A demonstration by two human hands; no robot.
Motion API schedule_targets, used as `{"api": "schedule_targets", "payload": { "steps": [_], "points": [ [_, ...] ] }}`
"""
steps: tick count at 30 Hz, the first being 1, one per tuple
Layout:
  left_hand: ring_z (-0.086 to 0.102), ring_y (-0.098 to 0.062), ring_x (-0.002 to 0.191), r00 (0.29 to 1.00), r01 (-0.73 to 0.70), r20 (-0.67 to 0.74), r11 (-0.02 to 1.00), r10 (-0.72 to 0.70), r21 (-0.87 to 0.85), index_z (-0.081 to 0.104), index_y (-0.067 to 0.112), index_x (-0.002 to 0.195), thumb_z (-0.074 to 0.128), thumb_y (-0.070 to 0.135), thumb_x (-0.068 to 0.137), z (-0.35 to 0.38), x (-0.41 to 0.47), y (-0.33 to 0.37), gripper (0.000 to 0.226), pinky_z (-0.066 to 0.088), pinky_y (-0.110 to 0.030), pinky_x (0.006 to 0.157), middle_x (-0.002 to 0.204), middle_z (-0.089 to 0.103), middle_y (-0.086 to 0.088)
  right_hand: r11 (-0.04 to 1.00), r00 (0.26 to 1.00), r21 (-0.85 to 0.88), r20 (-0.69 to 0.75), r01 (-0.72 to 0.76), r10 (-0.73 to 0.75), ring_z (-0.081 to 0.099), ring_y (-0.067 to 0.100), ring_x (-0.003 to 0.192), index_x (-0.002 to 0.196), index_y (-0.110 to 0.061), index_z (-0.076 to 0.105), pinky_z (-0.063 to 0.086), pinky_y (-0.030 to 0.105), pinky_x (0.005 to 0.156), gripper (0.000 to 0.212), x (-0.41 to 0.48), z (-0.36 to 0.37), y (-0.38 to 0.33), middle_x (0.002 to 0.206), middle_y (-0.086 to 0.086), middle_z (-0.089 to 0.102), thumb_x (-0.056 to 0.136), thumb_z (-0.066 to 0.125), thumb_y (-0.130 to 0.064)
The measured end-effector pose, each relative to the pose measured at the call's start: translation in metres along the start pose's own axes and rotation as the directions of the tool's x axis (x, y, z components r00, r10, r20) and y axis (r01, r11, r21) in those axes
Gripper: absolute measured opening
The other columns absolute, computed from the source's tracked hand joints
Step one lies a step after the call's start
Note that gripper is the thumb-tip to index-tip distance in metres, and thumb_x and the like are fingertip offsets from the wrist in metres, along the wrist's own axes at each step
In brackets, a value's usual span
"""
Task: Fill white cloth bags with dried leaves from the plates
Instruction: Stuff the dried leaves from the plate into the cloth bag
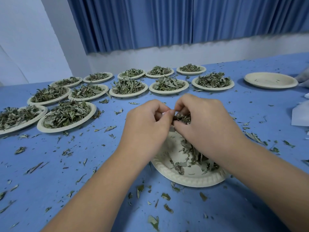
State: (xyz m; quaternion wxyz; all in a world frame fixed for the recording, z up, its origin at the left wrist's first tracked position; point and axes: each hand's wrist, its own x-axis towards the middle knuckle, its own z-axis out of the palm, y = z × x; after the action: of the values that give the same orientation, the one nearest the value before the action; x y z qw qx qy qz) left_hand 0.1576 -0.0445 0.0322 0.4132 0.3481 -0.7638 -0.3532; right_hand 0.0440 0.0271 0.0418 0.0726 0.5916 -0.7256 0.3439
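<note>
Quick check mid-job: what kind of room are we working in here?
Probably a makeshift workshop or packing room, not a kitchen. A long table under a blue cover holds rows of paper plates heaped with dried leaves, and pleated blue curtains hang over a plain white wall.

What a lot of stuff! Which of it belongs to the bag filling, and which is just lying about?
In use: left hand, right hand, bag between them (mostly hidden), leaves, near plate, full plates waiting.
Lying about: empty plate, scraps on the table, curtain.
</note>
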Motion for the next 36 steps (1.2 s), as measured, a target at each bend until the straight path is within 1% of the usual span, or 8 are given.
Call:
{"api": "schedule_targets", "payload": {
  "steps": [7,10,14,18,25,27,31,36],
  "points": [
    [0.068,-0.021,0.067,0.997,0.082,0.009,0.990,-0.081,-0.115,0.068,0.022,0.071,0.068,0.022,0.089,-0.001,-0.001,0.004,0.018,0.057,-0.041,0.075,0.066,0.071,-0.002,0.998,0.999,0.065,-0.031,0.025,-0.023,0.058,0.015,0.077,0.093,-0.028,0.044,0.051,0.038,0.066,0.031,-0.002,-0.002,-0.004,0.081,-0.008,0.060,0.079,0.073,-0.029],
    [0.062,-0.011,0.057,0.995,0.099,0.029,0.984,-0.095,-0.149,0.069,0.022,0.072,0.068,0.023,0.089,-0.001,-0.002,0.005,0.017,0.055,-0.031,0.064,0.065,0.070,-0.001,0.999,0.999,0.027,-0.008,0.045,-0.045,0.058,0.018,0.081,0.089,-0.026,0.043,0.051,0.040,0.069,0.031,-0.002,-0.001,-0.004,0.081,-0.007,0.060,0.080,0.073,-0.027],
    [0.051,0.001,0.043,0.994,0.104,0.037,0.981,-0.099,-0.162,0.069,0.022,0.073,0.067,0.025,0.089,0.000,-0.002,0.006,0.017,0.036,-0.011,0.043,0.054,0.065,0.006,0.998,0.998,0.000,-0.022,0.064,-0.064,0.052,0.014,0.079,0.086,-0.027,0.043,0.046,0.033,0.066,0.034,-0.001,-0.001,-0.001,0.085,-0.010,0.056,0.078,0.076,-0.028],
    [0.051,0.002,0.039,0.993,0.116,0.030,0.964,-0.112,-0.238,0.068,0.017,0.075,0.066,0.019,0.090,0.000,-0.002,0.006,0.015,0.034,-0.008,0.041,0.049,0.061,0.010,0.996,0.993,0.018,-0.078,0.091,-0.089,0.048,0.010,0.072,0.079,-0.022,0.052,0.036,0.020,0.061,0.028,0.000,-0.003,0.003,0.079,-0.010,0.053,0.072,0.079,-0.024],
    [0.051,0.001,0.039,0.990,0.143,0.045,0.943,-0.136,-0.301,0.068,0.015,0.075,0.066,0.016,0.089,-0.002,-0.001,0.006,0.015,0.035,-0.009,0.042,0.051,0.061,0.010,0.991,0.990,0.017,-0.050,0.133,-0.132,0.057,0.013,0.071,0.073,-0.017,0.073,0.043,0.026,0.068,0.008,0.003,-0.002,0.004,0.074,-0.003,0.063,0.077,0.077,-0.023],
    [0.052,0.000,0.041,0.989,0.147,0.035,0.946,-0.143,-0.290,0.068,0.017,0.075,0.066,0.019,0.089,-0.003,-0.001,0.006,0.015,0.036,-0.011,0.044,0.052,0.062,0.010,0.988,0.989,0.051,-0.019,0.144,-0.144,0.057,0.010,0.072,0.079,-0.019,0.075,0.041,0.019,0.068,0.007,0.003,-0.005,0.004,0.077,-0.005,0.064,0.078,0.077,-0.025],
    [0.048,0.001,0.038,0.989,0.147,0.027,0.943,-0.146,-0.300,0.067,0.018,0.075,0.065,0.020,0.090,-0.005,0.000,0.003,0.015,0.035,-0.010,0.043,0.048,0.059,0.011,0.978,0.992,0.169,0.018,0.118,-0.123,0.060,0.005,0.081,0.093,-0.025,0.076,0.046,0.025,0.079,0.015,0.004,-0.009,0.007,0.085,-0.010,0.069,0.079,0.074,-0.027],
    [0.047,0.002,0.035,0.988,0.155,0.054,0.938,-0.145,-0.311,0.066,0.016,0.076,0.065,0.019,0.091,-0.003,0.001,0.003,0.016,0.032,-0.010,0.040,0.049,0.060,0.010,0.963,0.995,0.259,-0.079,0.075,-0.057,0.058,0.002,0.074,0.080,-0.024,0.069,0.045,0.013,0.068,0.014,0.005,-0.004,0.008,0.075,-0.016,0.062,0.072,0.080,-0.021]
  ]
}}
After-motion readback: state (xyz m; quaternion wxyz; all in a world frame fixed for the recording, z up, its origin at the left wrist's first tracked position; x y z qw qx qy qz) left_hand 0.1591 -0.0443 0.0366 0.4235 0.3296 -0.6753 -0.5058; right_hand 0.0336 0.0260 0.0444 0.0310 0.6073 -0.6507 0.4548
